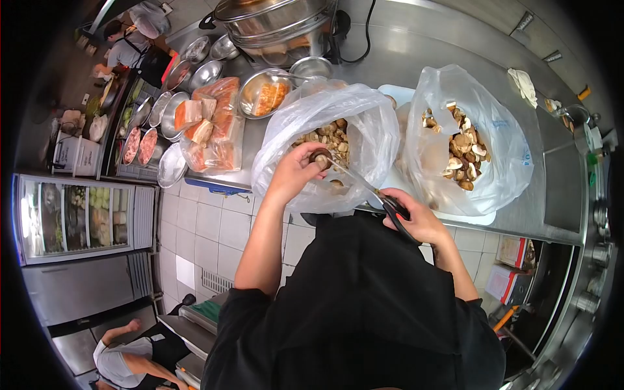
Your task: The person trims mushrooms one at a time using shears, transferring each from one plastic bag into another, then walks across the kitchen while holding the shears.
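Over a clear plastic bag (276, 140) of mushrooms, my left hand (296, 170) is closed on one brown mushroom (320, 156). A pair of scissors (364, 184) with dark handles is in my right hand (419, 220), fingers through the grips. The blades point up and left, their tips right at the mushroom in my left hand. Inside the bag below lie several mushrooms (335, 136). A second clear bag (504, 175) on the right holds cut mushrooms (465, 153), some showing white faces.
Packaged salmon-coloured meat (221, 133) lies left of the bags, near metal bowls (207, 75). A large metal pot (273, 29) stands behind, with a black cord (372, 32). Two other people (127, 49) work at the left, one near the lower edge.
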`<state>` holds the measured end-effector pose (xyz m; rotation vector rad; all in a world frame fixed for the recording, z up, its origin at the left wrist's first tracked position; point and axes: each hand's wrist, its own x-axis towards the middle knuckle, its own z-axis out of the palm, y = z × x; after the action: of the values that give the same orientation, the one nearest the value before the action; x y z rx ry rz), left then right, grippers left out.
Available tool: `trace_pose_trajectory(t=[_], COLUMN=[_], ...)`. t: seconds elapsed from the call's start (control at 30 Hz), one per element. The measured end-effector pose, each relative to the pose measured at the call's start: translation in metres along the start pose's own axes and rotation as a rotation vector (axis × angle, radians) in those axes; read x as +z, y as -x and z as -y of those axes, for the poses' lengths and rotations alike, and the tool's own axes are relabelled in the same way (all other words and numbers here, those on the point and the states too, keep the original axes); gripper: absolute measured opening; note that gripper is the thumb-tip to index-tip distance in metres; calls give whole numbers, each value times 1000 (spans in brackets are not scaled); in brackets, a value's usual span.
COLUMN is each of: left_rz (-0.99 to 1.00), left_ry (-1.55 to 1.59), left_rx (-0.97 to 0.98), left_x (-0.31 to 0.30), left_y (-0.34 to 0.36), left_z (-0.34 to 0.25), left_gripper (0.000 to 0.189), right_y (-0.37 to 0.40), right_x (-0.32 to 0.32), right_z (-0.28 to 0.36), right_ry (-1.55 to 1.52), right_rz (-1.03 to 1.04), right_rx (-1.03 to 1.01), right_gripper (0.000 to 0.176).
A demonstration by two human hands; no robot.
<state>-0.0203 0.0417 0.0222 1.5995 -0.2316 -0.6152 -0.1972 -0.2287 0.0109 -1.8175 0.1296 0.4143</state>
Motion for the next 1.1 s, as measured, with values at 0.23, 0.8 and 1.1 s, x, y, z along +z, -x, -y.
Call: trace_pose_trajectory(t=[0.23, 0.8, 1.1], left_rz=[180, 161, 739], left_ry=[-19, -83, 123], left_rx=[65, 110, 239], left_x=[5, 51, 265], left_y=[8, 32, -29], left_z=[-8, -77, -112], left_gripper=[42, 34, 28], right_y=[-2, 51, 95], right_x=[4, -31, -29], right_z=[-1, 17, -7], right_ry=[44, 119, -22], right_rz=[54, -50, -92], right_rx=[-55, -89, -7], right_gripper=[64, 52, 54])
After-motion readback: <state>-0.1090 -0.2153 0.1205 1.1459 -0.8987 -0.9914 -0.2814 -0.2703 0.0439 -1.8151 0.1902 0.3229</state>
